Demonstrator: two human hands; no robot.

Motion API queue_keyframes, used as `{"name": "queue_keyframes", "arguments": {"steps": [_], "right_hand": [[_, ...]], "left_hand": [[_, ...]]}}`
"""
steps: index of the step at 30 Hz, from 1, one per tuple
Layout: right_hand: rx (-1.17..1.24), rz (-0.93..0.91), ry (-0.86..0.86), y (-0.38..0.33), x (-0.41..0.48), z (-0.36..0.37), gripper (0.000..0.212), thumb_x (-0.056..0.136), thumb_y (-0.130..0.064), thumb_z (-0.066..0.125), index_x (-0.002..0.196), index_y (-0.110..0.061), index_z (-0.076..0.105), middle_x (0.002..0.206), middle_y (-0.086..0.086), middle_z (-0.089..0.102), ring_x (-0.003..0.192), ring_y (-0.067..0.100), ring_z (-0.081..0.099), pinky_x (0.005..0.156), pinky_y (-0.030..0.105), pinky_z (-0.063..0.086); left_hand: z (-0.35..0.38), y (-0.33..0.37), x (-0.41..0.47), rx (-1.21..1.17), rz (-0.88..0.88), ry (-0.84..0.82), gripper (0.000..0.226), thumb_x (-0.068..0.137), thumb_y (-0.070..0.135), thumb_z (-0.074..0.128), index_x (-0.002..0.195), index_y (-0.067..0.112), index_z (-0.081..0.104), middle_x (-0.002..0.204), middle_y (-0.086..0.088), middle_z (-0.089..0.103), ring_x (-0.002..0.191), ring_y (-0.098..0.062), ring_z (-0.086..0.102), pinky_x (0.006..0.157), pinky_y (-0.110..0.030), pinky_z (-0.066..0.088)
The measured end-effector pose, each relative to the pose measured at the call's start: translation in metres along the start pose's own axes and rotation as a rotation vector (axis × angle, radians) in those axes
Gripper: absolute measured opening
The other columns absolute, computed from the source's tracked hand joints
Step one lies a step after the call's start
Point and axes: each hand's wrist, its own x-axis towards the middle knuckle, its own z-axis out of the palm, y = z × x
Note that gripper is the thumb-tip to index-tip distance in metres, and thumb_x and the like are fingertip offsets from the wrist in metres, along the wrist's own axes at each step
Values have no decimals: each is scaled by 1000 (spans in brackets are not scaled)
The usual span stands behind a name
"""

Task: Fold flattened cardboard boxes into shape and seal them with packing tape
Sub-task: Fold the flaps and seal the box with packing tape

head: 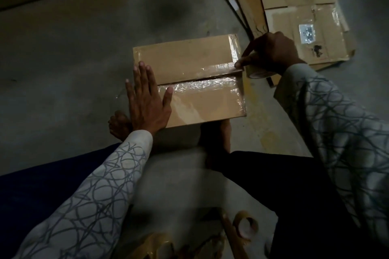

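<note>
A folded cardboard box (pixel 185 59) stands on the concrete floor between my bare feet, its top flaps closed. Shiny clear tape (pixel 202 85) runs along the middle seam. My left hand (pixel 145 101) lies flat with straight fingers on the box's left end, pressing the flaps down. At the box's right edge my right hand (pixel 271 52) grips a roll of packing tape (pixel 255 70), with the thumb on the tape end at the seam.
Flattened cardboard boxes (pixel 299 12) lie on the floor at the upper right, one bearing a white label. A second tape roll (pixel 246 226) and crumpled tape scraps rest on the pale cloth over my lap. Grey floor stretches to the left.
</note>
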Motion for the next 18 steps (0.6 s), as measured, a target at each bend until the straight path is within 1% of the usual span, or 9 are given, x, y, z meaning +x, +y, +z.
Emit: {"name": "queue_keyframes", "arguments": {"steps": [2, 6, 9, 12, 15, 18], "right_hand": [[-5, 31, 10, 2, 4, 14, 42, 71, -62, 81, 98, -31, 77, 101, 4, 69, 96, 26, 66, 75, 31, 47], [145, 144, 41, 2, 5, 35, 54, 59, -65, 86, 94, -26, 76, 89, -1, 64, 85, 17, 59, 72, 29, 43], [212, 166, -6, 2, 7, 35, 54, 57, -64, 87, 93, -26, 75, 87, -3, 66, 85, 15, 62, 71, 27, 43], [180, 102, -87, 8, 8, 26, 54, 65, -62, 84, 100, -23, 77, 92, 0, 64, 93, 18, 62, 76, 28, 43], [121, 51, -163, 14, 11, 9, 51, 72, -65, 77, 101, -23, 78, 91, 1, 64, 90, 18, 60, 76, 29, 42], [74, 48, -175, 18, 11, 18, 49, 76, -67, 74, 102, -26, 77, 93, 1, 66, 88, 18, 59, 74, 30, 42]], "left_hand": [[0, 0, 1, 4, -3, 0, 81, 103, 60, 15, 161, 6, -1, 169, -13, -5, 157, -27, -6, 125, -54, 3], [0, -2, 1, 1, -23, 0, 83, 102, 62, 15, 161, 5, -2, 169, -13, -6, 156, -27, -8, 125, -54, 2], [0, -2, 1, -10, -13, 2, 85, 102, 64, 15, 161, 6, -2, 169, -13, -7, 156, -27, -8, 125, -55, 2], [0, -3, 3, -3, 13, -4, 84, 101, 65, 14, 161, 10, -4, 169, -12, -9, 156, -27, -10, 125, -56, 0], [3, -1, 4, -2, 35, -3, 83, 102, 65, 15, 161, 11, -5, 169, -12, -11, 156, -27, -11, 125, -56, -3], [5, 1, 3, 5, 40, 0, 83, 102, 65, 17, 161, 12, -4, 169, -11, -11, 156, -27, -12, 125, -54, -4]]}}
